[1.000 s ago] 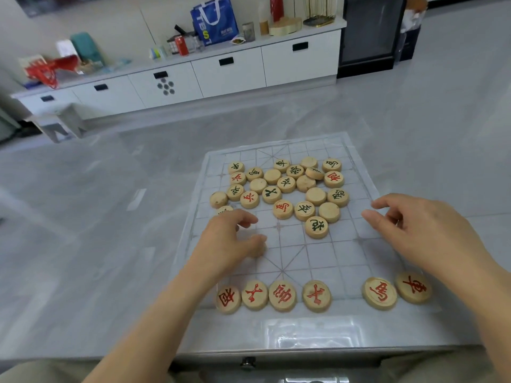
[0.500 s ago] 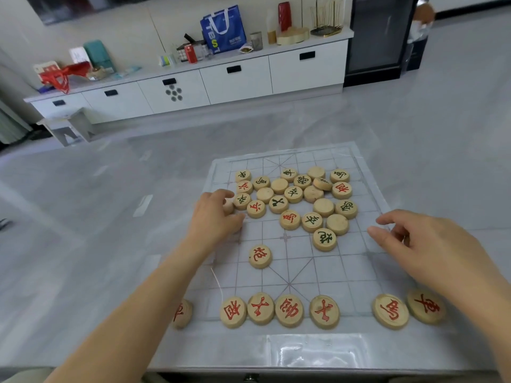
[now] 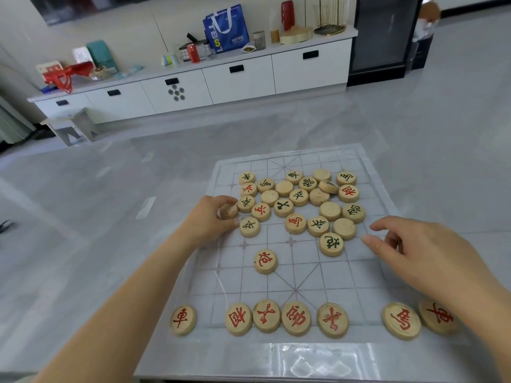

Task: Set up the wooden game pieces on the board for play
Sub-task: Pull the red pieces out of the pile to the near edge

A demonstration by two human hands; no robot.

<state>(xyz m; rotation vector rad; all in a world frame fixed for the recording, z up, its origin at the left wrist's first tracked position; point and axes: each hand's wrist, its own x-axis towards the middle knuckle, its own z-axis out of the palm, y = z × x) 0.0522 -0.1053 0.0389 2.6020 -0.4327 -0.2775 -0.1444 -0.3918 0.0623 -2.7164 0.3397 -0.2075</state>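
A clear plastic game board (image 3: 345, 275) with a drawn grid lies on the grey table. Several round wooden pieces with red or green characters sit in a loose pile (image 3: 300, 201) at its far half. A row of red-marked pieces (image 3: 287, 317) lines the near edge, and one red piece (image 3: 265, 261) stands alone in the middle. My left hand (image 3: 211, 219) is at the pile's left side, fingers pinched on a tilted wooden piece (image 3: 229, 211). My right hand (image 3: 414, 252) hovers over the board's right side, fingers apart, holding nothing.
The board's near edge is a shiny plastic strip (image 3: 318, 357) at the table front. Beyond the table, a long white cabinet (image 3: 210, 84) carries a blue bag (image 3: 225, 29), a red can and boxes. A small stool (image 3: 73, 128) stands on the floor at left.
My left hand let go of the lone red piece in the middle, reached to the pile's left edge and took hold of a piece there. My right hand barely moved.
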